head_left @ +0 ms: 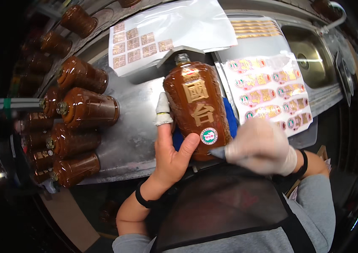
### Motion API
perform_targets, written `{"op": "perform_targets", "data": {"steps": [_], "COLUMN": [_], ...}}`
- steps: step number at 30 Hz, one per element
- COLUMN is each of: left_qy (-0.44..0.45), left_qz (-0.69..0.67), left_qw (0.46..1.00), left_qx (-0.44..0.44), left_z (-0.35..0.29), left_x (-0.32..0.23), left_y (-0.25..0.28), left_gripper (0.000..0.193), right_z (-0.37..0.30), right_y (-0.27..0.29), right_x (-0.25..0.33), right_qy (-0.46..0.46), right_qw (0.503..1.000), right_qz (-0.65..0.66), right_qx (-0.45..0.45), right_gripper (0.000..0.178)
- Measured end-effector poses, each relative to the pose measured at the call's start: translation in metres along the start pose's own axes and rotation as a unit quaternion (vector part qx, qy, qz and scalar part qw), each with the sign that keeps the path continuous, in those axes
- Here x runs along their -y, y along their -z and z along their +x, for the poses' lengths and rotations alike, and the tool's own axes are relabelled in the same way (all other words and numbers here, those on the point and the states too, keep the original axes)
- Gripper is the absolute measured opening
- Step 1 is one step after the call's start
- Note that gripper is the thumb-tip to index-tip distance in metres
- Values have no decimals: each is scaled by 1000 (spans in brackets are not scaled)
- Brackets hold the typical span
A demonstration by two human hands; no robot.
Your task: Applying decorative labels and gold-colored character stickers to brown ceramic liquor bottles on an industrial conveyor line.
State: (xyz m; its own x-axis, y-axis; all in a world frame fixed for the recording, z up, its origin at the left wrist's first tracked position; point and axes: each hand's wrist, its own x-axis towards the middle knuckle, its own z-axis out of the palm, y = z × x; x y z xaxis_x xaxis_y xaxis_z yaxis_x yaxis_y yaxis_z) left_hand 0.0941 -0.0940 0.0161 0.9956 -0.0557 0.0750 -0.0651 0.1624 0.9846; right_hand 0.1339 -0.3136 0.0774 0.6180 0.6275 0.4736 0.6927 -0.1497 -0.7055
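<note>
A glossy brown bottle (pixel 195 99) with raised gold characters lies on its back in front of me, its clear neck pointing away. Near its base sits a round green and white decal (pixel 209 136). My left hand (pixel 170 149) grips the bottle's left side, thumb on the front beside the decal, a white cover on one finger. My right hand (pixel 261 147), in a pale glove and blurred, is closed around a small blue-grey pointed piece (pixel 217 152). That piece's tip touches or hovers at the bottle's lower front, just below the decal; its exact kind is unclear. Blue cloth (pixel 230 116) shows beneath the bottle.
Several brown bottles (pixel 90 107) crowd the left side of the metal table (pixel 132 114). Beyond my bottle lies a white sheet (pixel 179 25) with square gold decals. To the right is a decal sheet (pixel 267 84) with colourful strips, then a metal sink (pixel 307 59).
</note>
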Motion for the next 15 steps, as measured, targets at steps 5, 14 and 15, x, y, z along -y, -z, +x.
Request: {"op": "perform_targets", "data": {"steps": [5,14,15], "left_qy": [5,-236,-245], "left_qz": [49,530,581], "left_qw": [999,808,763], "left_qx": [-8,100,144], "left_z": [-4,26,27], "left_x": [2,-43,-49], "left_y": [3,10,10], "left_gripper": [84,50,49], "right_z": [31,9,9], "right_y": [-4,1,1], "right_x": [-42,-48,-44], "right_qy": [-276,-334,-334], "right_qw": [919,888,888], "right_qz": [103,180,181], "right_qx": [-262,-260,-258], "right_gripper": [26,24,24]}}
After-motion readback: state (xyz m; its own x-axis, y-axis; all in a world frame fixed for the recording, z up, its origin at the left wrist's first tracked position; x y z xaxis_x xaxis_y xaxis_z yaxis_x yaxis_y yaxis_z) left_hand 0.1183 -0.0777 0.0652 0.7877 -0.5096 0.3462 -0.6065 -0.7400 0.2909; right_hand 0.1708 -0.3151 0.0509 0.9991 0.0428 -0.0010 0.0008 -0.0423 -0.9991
